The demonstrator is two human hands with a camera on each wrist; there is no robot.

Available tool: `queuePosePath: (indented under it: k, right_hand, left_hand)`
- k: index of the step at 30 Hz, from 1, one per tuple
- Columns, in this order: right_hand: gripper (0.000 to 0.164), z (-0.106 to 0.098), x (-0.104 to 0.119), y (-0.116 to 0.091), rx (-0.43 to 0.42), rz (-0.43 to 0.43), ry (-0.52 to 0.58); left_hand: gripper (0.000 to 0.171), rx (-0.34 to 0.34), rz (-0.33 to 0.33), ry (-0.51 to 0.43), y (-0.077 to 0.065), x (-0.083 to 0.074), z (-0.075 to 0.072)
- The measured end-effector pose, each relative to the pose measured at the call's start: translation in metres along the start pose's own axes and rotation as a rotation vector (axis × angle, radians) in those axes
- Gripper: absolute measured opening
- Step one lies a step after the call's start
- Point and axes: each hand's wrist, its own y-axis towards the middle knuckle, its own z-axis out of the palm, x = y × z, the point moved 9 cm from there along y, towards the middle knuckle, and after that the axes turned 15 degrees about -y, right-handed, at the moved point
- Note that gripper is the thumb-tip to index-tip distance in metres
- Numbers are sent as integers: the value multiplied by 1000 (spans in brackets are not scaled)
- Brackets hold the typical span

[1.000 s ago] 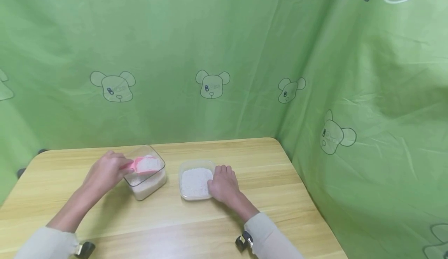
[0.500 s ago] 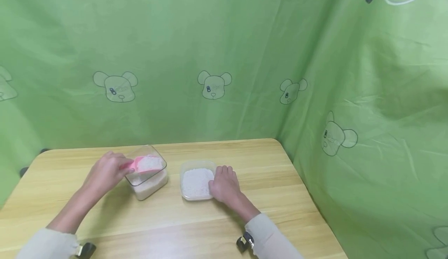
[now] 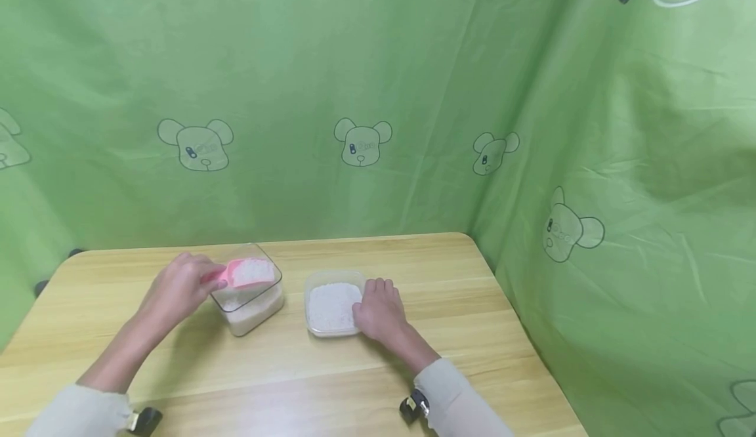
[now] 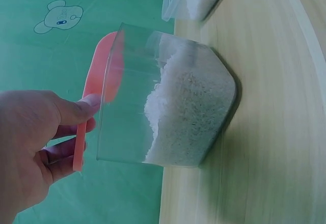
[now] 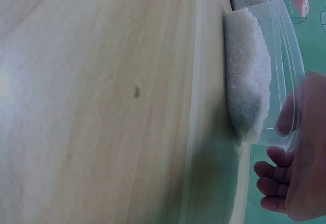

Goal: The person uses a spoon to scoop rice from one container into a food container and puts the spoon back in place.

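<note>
My left hand (image 3: pixel 180 287) holds a pink scoop (image 4: pixel 104 66) by its handle, thumb on top. White rice (image 3: pixel 254 271) fills the scoop, which sits at the mouth of a tall clear square container (image 3: pixel 252 311). That container is partly filled with rice (image 4: pixel 188 107). My right hand (image 3: pixel 380 312) grips the right rim of a lower clear plastic tub (image 3: pixel 315 278). Its thumb reaches inside the wall, as the right wrist view shows, with the other fingers outside. More rice (image 5: pixel 247 74) lies in this tub.
Both containers stand on a light wooden table (image 3: pixel 283 384), side by side with a gap between them. A green curtain (image 3: pixel 295 96) with bear faces hangs behind the table and along its right side.
The scoop of rice has risen slightly at the tall container's mouth. My right hand keeps its grip on the tub, and both containers stay where they were.
</note>
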Motion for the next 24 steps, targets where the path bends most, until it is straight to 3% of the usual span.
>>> queuePosePath:
  k: [24]
  right_hand:
    - [24,-1,1,-1,-12,-15,-14]
  left_hand:
    - [28,-19,6,-14,5,-9,-10]
